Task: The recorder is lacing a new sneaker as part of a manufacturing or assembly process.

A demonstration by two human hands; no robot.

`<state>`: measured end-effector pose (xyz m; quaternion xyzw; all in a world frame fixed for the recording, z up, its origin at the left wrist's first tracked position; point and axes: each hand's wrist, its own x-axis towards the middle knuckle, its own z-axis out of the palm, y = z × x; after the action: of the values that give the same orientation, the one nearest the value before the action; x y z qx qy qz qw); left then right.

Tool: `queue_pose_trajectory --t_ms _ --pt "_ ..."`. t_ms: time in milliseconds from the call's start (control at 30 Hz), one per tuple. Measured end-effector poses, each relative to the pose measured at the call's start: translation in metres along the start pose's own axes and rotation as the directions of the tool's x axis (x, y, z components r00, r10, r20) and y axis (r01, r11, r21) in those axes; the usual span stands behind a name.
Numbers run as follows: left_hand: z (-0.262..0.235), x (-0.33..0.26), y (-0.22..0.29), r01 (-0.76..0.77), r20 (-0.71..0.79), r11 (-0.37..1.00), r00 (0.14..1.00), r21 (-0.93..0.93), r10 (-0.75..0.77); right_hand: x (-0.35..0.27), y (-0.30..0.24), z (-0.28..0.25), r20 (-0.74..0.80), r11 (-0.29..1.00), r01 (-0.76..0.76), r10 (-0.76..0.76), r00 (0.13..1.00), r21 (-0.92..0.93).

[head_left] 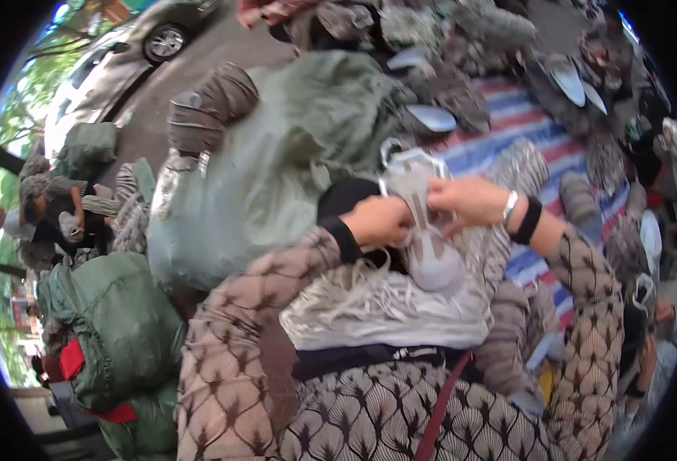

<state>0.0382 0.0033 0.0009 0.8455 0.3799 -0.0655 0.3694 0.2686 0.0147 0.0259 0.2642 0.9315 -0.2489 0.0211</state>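
In front of my chest, both hands hold a white, strappy piece [429, 250] shaped somewhat like a shoe sole. It has a narrow middle and a rounded lower end; its exact kind I cannot make out. My left hand [377, 220], with a black band at the wrist, pinches its left edge. From the other side my right hand [469, 201] grips it, fingers bent; a silver bracelet and a black band circle that wrist. A heap of white straps [384, 307] lies in my lap just below. Behind my left hand sits a dark round thing [346, 196].
A large green sack [238, 207] spreads ahead to the left, with another green sack [115, 330] nearer. Grey wrapped bundles [207, 107] lie around, several on a striped tarp [507, 115] at right. Other people [65, 203] sit at left; a car [115, 69] stands beyond.
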Motion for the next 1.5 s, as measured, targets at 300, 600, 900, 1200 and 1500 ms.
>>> queue_pose_trajectory --t_ms 300,600,900,1200,1500 --pt "-0.006 0.017 0.008 0.243 0.14 0.865 0.97 -0.44 -0.201 0.0 0.0 0.0 -0.012 0.999 -0.038 0.038 0.999 0.0" --pt "0.017 0.007 0.003 0.262 -0.083 0.892 0.946 -0.368 -0.312 0.005 0.005 0.016 0.018 0.998 0.014 -0.013 1.0 -0.062" --pt "0.026 0.021 0.017 0.065 -0.26 0.681 0.894 -0.73 -0.364 -0.006 0.007 0.002 0.048 0.991 -0.054 0.049 0.998 0.123" --pt "0.013 0.016 0.011 0.011 -0.206 0.8 0.964 -0.6 -0.168 -0.004 0.005 0.007 0.018 0.971 -0.126 0.132 0.991 -0.204" --pt "0.01 0.011 0.014 -0.015 -0.196 0.766 0.97 -0.643 -0.146 -0.006 -0.002 0.001 -0.019 0.985 -0.158 0.16 0.987 0.073"
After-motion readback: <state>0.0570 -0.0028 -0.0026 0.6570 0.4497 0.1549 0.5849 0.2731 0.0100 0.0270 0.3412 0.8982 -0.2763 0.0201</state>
